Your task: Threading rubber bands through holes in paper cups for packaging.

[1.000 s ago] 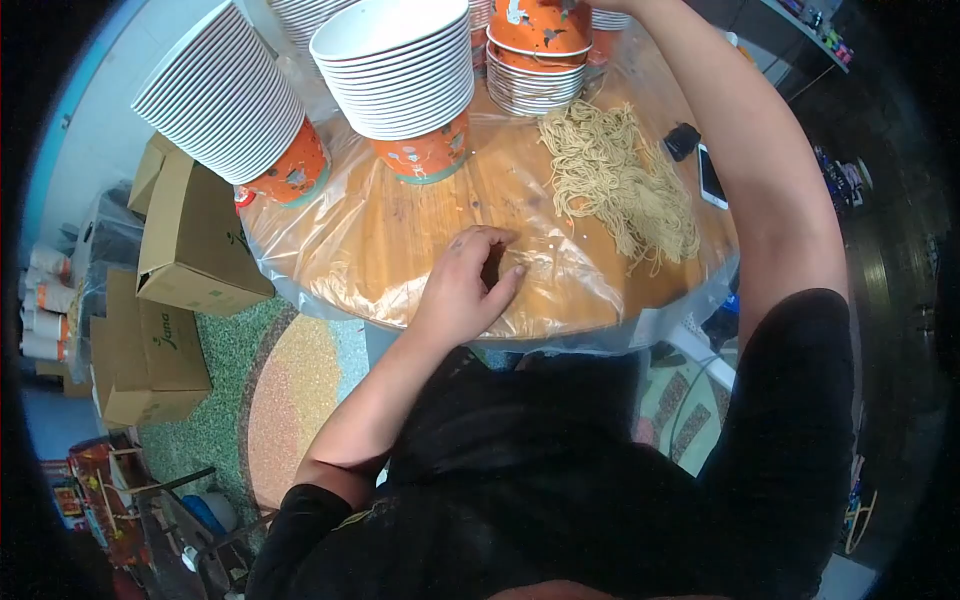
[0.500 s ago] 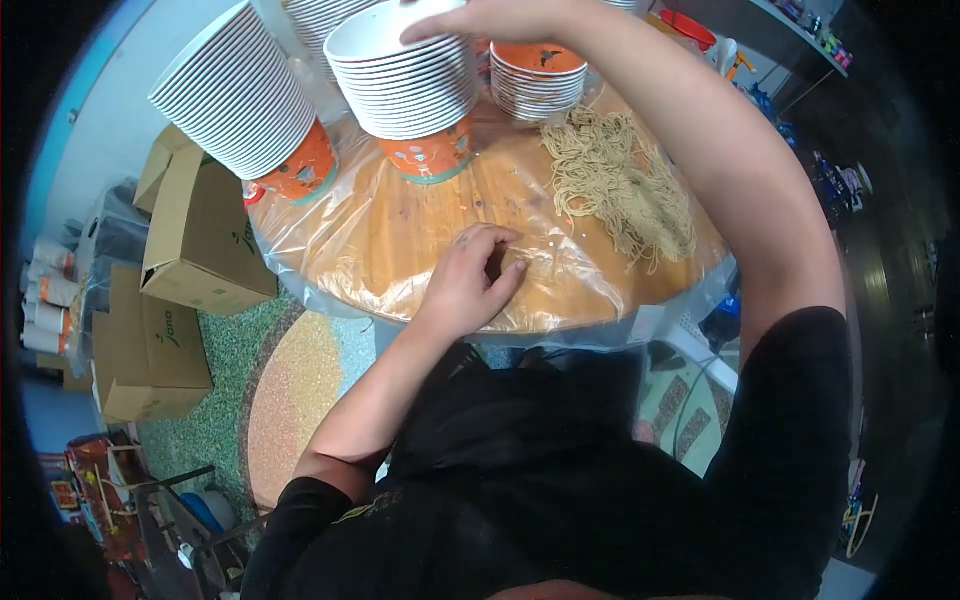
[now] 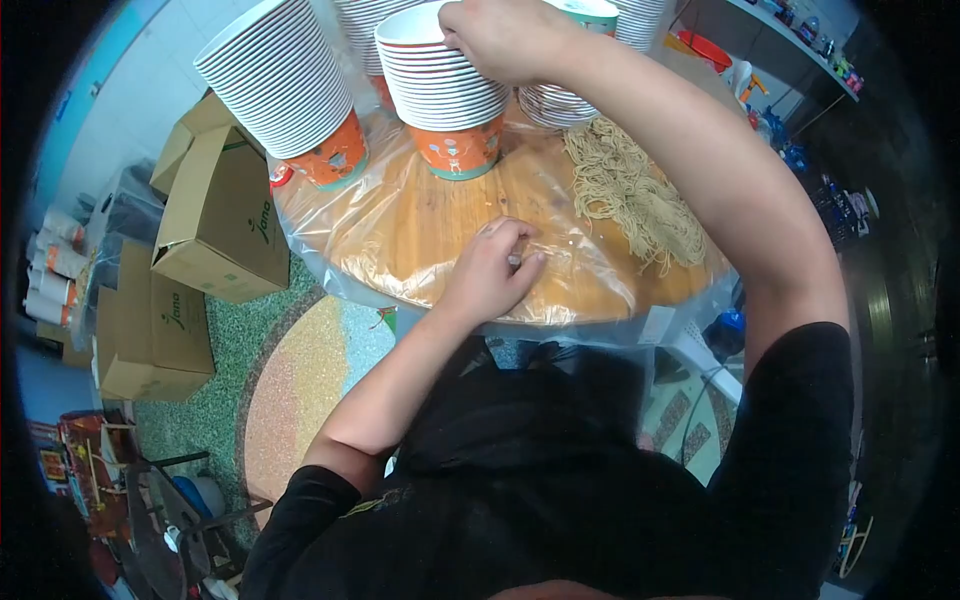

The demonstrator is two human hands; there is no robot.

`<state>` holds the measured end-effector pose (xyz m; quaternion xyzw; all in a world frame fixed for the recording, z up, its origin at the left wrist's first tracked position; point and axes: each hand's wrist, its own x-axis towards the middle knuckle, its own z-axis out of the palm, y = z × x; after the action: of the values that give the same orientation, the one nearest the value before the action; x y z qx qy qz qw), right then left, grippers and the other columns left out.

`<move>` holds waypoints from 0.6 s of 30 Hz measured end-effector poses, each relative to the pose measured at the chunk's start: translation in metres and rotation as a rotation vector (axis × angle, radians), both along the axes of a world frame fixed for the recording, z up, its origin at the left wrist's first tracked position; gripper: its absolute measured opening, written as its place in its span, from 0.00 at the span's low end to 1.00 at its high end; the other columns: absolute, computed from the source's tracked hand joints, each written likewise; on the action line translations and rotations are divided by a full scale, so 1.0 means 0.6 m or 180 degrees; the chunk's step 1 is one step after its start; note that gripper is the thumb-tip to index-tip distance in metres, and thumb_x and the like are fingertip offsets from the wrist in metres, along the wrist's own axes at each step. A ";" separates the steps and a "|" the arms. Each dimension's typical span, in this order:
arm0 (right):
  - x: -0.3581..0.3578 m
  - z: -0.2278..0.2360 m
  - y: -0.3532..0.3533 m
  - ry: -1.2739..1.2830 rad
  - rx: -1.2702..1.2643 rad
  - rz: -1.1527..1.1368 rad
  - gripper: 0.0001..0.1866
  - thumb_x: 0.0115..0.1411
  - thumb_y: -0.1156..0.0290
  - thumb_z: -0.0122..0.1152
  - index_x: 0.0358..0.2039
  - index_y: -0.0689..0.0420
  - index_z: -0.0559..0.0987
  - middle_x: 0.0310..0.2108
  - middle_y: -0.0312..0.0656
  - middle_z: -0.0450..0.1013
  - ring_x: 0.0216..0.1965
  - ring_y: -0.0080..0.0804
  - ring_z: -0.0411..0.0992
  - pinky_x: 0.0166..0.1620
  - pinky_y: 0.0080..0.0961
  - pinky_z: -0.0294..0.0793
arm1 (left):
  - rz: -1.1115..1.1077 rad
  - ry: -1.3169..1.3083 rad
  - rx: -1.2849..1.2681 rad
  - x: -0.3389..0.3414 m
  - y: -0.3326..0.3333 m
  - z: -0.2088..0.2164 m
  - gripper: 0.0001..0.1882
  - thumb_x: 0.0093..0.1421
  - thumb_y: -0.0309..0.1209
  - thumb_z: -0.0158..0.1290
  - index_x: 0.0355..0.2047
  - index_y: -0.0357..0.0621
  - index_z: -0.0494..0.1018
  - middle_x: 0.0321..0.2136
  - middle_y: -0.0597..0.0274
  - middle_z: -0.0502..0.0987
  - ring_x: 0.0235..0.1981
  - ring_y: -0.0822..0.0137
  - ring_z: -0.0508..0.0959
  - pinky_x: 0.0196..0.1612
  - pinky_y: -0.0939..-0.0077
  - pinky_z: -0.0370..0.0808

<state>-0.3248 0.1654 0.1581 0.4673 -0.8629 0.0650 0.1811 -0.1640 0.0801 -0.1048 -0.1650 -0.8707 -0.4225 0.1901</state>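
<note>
Here, the right arm bends at the elbow and sweeps up and inward across the tabletop (image 3: pixel 425 225), its forearm passing over the right part of the surface. The right hand (image 3: pixel 505 42) is at the rim of the middle stack of tubs (image 3: pixel 447 95), knuckles up and fingers curled down at the edge; whether they pinch one tub or only touch the stack, I cannot tell. That stack stands upright toward the far side, white rims nested above an orange base with a green foot.

The left arm slants up from the lower left, and the left hand (image 3: pixel 488 270) rests near the close edge with fingers loosely curled and thumb held apart from them. The hands are well apart.

Clear plastic sheeting (image 3: pixel 345 250) covers the round, wood-coloured tabletop and hangs past its rim, wrinkled and shiny. Another tall stack of tubs (image 3: pixel 270 85) stands left of the middle one, and a tangle of tan strands (image 3: pixel 635 195) lies to the right, partly beneath the right forearm.

Around it, cardboard boxes (image 3: pixel 225 215) sit at the left on a speckled floor (image 3: pixel 290 385) patterned in green, yellow, pink and pale blue. A red basin (image 3: pixel 708 50) shows at the upper right, close to a shelf (image 3: pixel 790 30) of small items.
</note>
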 end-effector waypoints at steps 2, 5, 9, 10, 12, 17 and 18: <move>-0.018 -0.010 -0.003 0.0348 -0.0064 0.0149 0.10 0.69 0.73 0.58 0.42 0.64 0.85 0.44 0.62 0.85 0.47 0.62 0.86 0.49 0.54 0.86 | 0.0019 0.0015 0.0092 -0.002 0.006 -0.001 0.18 0.67 0.32 0.69 0.53 0.37 0.79 0.46 0.45 0.83 0.49 0.44 0.85 0.53 0.55 0.82; -0.008 -0.007 0.006 0.0331 0.0000 0.0040 0.10 0.68 0.76 0.56 0.42 0.66 0.84 0.43 0.63 0.85 0.45 0.61 0.86 0.48 0.53 0.87 | 0.0072 -0.0233 0.0286 0.001 0.005 0.006 0.20 0.66 0.33 0.69 0.54 0.36 0.78 0.48 0.45 0.83 0.51 0.44 0.85 0.55 0.54 0.82; 0.000 -0.011 0.001 0.0496 -0.0201 0.0172 0.10 0.69 0.75 0.57 0.42 0.67 0.84 0.43 0.63 0.85 0.46 0.60 0.87 0.49 0.54 0.87 | 0.0251 -0.0258 0.1163 -0.013 -0.003 -0.024 0.25 0.68 0.30 0.69 0.62 0.35 0.75 0.57 0.45 0.81 0.57 0.50 0.85 0.61 0.59 0.82; 0.000 -0.012 0.001 0.0558 -0.0297 0.0193 0.10 0.69 0.74 0.58 0.41 0.66 0.83 0.43 0.63 0.85 0.46 0.60 0.86 0.49 0.54 0.86 | 0.0027 -0.0355 0.1326 -0.024 -0.016 -0.029 0.33 0.71 0.28 0.67 0.72 0.37 0.67 0.67 0.45 0.75 0.67 0.52 0.79 0.69 0.58 0.78; 0.000 -0.015 0.002 0.0614 -0.0392 0.0216 0.09 0.69 0.74 0.58 0.41 0.66 0.83 0.42 0.63 0.85 0.45 0.60 0.86 0.49 0.54 0.86 | -0.0033 -0.0696 0.2130 -0.028 -0.026 -0.046 0.36 0.72 0.27 0.65 0.76 0.37 0.62 0.71 0.46 0.71 0.70 0.52 0.75 0.71 0.58 0.75; -0.033 0.024 0.042 0.1331 -0.1319 0.0155 0.08 0.70 0.70 0.62 0.44 0.61 0.79 0.39 0.58 0.81 0.45 0.62 0.83 0.47 0.54 0.84 | -0.0363 -0.0899 0.3516 -0.049 -0.032 -0.041 0.46 0.75 0.23 0.60 0.85 0.40 0.47 0.82 0.48 0.54 0.78 0.54 0.65 0.77 0.59 0.67; -0.013 0.027 0.056 0.1606 -0.1813 0.0528 0.05 0.72 0.71 0.61 0.43 0.59 0.79 0.39 0.57 0.80 0.42 0.63 0.81 0.46 0.55 0.82 | -0.0312 -0.0911 0.3589 -0.046 -0.042 -0.042 0.46 0.75 0.22 0.59 0.85 0.40 0.46 0.84 0.47 0.50 0.78 0.55 0.65 0.77 0.59 0.68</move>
<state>-0.3325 0.1992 0.1744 0.4678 -0.6979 0.1995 0.5042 -0.1915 0.0549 -0.1303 -0.0197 -0.5198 -0.8470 0.1092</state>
